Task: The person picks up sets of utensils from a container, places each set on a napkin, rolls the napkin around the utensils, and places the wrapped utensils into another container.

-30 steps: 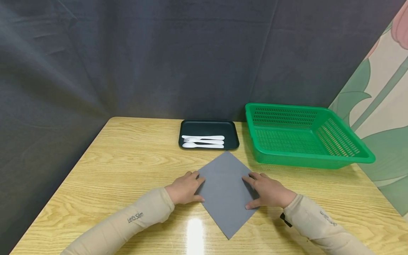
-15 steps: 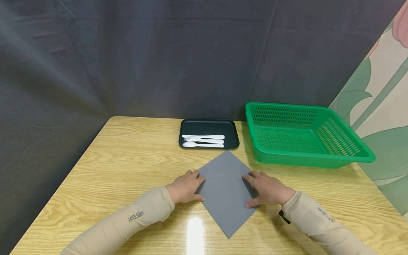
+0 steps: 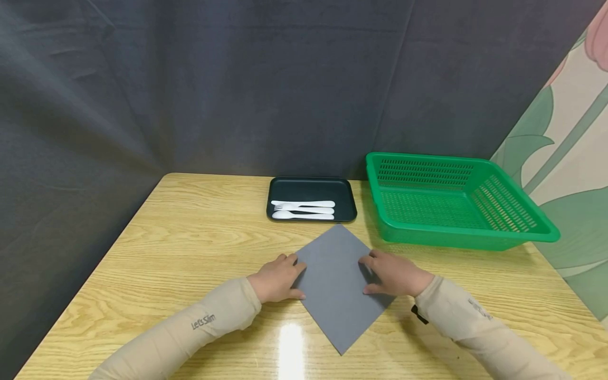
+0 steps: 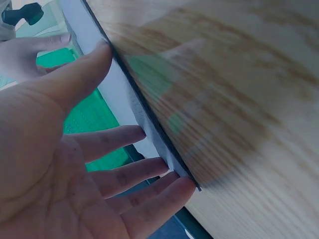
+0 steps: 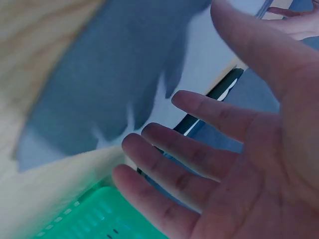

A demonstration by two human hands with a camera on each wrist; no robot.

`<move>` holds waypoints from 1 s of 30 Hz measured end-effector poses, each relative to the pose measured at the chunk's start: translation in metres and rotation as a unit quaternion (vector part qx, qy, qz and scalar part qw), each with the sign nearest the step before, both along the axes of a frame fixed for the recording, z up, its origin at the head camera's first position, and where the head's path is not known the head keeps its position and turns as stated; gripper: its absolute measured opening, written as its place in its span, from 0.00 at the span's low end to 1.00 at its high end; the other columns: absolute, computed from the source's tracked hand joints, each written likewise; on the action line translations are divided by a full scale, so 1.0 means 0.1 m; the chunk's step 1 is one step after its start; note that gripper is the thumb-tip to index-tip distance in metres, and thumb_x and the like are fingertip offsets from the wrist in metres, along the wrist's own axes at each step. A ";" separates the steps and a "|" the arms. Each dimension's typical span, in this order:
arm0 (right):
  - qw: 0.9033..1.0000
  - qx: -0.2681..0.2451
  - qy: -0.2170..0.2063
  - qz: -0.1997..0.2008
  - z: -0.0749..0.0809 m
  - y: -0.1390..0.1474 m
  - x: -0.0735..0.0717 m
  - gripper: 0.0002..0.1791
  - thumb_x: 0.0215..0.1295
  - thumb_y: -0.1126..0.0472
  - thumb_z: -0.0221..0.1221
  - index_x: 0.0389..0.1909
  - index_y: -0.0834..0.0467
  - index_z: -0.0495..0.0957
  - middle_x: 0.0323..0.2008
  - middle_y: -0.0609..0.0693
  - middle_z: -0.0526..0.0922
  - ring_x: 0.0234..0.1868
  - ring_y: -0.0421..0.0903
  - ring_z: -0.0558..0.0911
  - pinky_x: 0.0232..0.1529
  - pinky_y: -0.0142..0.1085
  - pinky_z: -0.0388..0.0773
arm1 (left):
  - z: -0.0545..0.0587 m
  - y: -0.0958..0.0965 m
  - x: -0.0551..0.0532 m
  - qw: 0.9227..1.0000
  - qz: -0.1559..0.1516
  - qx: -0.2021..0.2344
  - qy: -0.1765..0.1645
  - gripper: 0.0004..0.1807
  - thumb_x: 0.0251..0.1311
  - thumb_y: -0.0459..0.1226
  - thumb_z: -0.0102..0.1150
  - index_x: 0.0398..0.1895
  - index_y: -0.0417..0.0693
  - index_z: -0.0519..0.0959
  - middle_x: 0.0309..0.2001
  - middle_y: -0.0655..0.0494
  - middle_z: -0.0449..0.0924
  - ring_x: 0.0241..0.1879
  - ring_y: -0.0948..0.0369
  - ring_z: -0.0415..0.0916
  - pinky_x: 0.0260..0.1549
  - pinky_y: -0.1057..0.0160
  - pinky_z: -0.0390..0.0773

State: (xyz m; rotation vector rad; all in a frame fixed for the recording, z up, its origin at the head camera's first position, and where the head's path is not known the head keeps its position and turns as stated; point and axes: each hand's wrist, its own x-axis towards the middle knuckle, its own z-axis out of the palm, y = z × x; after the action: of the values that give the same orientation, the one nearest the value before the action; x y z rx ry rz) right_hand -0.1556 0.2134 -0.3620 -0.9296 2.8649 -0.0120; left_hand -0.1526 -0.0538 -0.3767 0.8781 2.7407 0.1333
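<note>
A grey square napkin (image 3: 332,285) lies on the wooden table, turned so that one corner points toward the person. At its left edge rests my left hand (image 3: 277,278), thumb and fingers spread along the border; the left wrist view shows the fingertips (image 4: 184,186) right at that edge. My right hand (image 3: 396,273) is over the napkin's right side, its fingers loosely extended. In the right wrist view the fingers (image 5: 164,181) are spread and their shadow falls on the napkin (image 5: 114,74). Part of the napkin's right edge is hidden beneath this hand.
Behind the napkin, a black tray (image 3: 311,187) holds a white plastic knife (image 3: 309,204), fork (image 3: 309,210) and spoon (image 3: 304,216). A green perforated basket (image 3: 442,237) stands at the back right. A dark curtain (image 3: 285,95) hangs behind the table (image 3: 199,227).
My right hand has shifted slightly left and away from the person, uncovering the napkin's right corner. The left hand and the napkin have stayed in place.
</note>
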 end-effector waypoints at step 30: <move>0.999 -0.035 0.026 -0.018 0.12 -0.23 -0.33 0.15 0.61 0.65 0.58 0.48 0.66 0.76 0.36 0.59 0.81 0.35 0.51 0.81 0.33 0.39 0.79 | 0.01 0.01 0.01 1.000 -0.005 -0.005 0.014 0.36 0.55 0.54 0.60 0.61 0.42 0.69 0.59 0.43 0.69 0.56 0.50 0.70 0.47 0.56 0.79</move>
State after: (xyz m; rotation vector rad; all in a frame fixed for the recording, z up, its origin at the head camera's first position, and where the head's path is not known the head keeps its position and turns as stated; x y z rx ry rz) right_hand -0.1886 0.1901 -0.3502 -0.9036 2.9465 -0.0933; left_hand -0.1517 -0.0525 -0.3755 0.8976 2.7587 0.1051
